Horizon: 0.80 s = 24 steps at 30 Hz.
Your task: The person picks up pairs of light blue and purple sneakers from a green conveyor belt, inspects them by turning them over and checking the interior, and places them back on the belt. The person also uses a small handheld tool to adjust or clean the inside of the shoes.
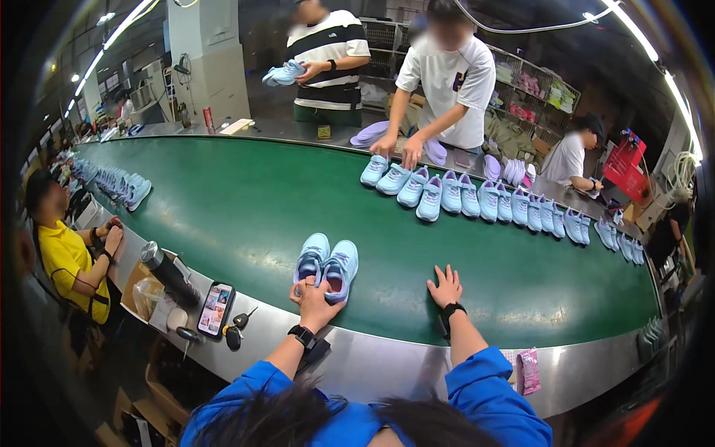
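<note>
A pair of light blue sneakers (pixel 328 264) stands side by side on the green conveyor belt (pixel 246 216), toes pointing away from me. My left hand (pixel 313 298) grips the two heels from behind; a black watch is on that wrist. To the right, my right hand (pixel 445 287) lies flat on the belt with its fingers spread, holding nothing, a hand's width from the pair. Both my sleeves are blue.
A long row of light blue sneakers (pixel 477 200) lines the belt's far side, where a person in a white shirt (pixel 447 82) touches them. A phone (pixel 216 308), keys (pixel 237 331), a black bottle (pixel 167 272) and a pink packet (pixel 529 370) lie on the metal rim.
</note>
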### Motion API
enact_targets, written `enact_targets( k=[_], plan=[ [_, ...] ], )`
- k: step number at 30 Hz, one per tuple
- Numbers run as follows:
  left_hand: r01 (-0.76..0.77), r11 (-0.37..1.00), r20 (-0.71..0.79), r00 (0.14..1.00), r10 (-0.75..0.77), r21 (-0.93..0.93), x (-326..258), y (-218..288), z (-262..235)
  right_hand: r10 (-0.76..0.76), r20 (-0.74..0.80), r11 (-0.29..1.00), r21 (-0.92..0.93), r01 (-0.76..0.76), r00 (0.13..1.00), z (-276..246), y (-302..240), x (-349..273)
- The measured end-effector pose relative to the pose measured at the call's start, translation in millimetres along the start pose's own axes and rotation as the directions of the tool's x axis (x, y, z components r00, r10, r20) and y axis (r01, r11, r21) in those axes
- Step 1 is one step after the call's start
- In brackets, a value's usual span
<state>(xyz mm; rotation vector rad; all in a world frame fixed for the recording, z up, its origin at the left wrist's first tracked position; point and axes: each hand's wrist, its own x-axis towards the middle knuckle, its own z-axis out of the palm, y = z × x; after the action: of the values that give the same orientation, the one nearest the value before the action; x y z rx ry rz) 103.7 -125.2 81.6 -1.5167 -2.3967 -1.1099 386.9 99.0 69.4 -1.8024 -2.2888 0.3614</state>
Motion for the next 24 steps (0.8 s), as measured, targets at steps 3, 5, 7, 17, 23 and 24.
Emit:
enact_targets(
  k=[3, 5, 7, 17, 23, 24],
  plan=[
    [0.055, 0.998, 0.010, 0.998, -0.055, -0.001, 8.0, 10.2, -3.3, -0.051, -0.060, 0.999, -0.022, 0.050, 0.997, 0.9, 5.5, -3.3],
    [0.111, 0.993, 0.004, 0.994, -0.111, -0.038, 17.8, 13.7, -5.4, -0.052, -0.061, 0.999, -0.015, 0.051, 0.997, 0.9, 0.0, -6.2],
    [0.076, 0.996, -0.020, 0.997, -0.077, -0.052, 26.3, 22.7, -6.2, -0.071, -0.080, 0.997, -0.001, 0.071, 0.994, 5.9, 3.0, -5.9],
    [-0.074, 0.993, 0.183, 0.979, 0.090, -0.089, 9.8, 127.0, 25.3, -0.104, -0.172, 0.987, 0.102, 0.123, 0.979, 5.8, -0.7, -8.6],
    [-0.213, 0.977, 0.437, 0.877, 0.199, -0.016, -3.2, 111.8, 26.7, -0.122, -0.213, 0.980, 0.128, 0.151, 0.970, 10.6, -6.3, -9.6],
    [-0.253, 0.967, 0.485, 0.845, 0.226, -0.009, 2.8, 110.3, 19.2, -0.118, -0.214, 0.981, 0.128, 0.147, 0.970, 9.5, -4.8, -9.4]
  ],
)
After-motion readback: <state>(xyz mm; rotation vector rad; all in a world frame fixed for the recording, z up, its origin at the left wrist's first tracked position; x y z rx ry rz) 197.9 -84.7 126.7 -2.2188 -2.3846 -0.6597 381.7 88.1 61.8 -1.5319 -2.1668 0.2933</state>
